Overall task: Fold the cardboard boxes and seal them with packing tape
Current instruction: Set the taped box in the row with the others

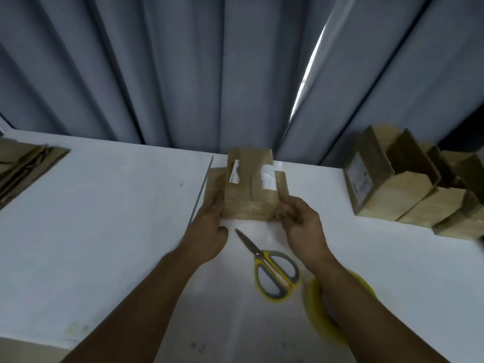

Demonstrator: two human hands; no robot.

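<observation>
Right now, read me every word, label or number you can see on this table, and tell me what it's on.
Nothing here is legible.
On the held cardboard box, the narrow white sticker: dark print, too blurred to read.
On the same box, the white label patch: no print can be made out.
On the folded box at right, the grey label: too blurred to read.

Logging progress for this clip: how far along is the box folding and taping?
Done: several folded boxes stand in a row at the right, some flaps upright. In hand: the left hand and right hand each hold a side flap of one box mid-table; its sealing is unclear. Left: a pile of flat cardboard waits at the far left, and the tape roll and scissors lie untouched near the person.
</observation>
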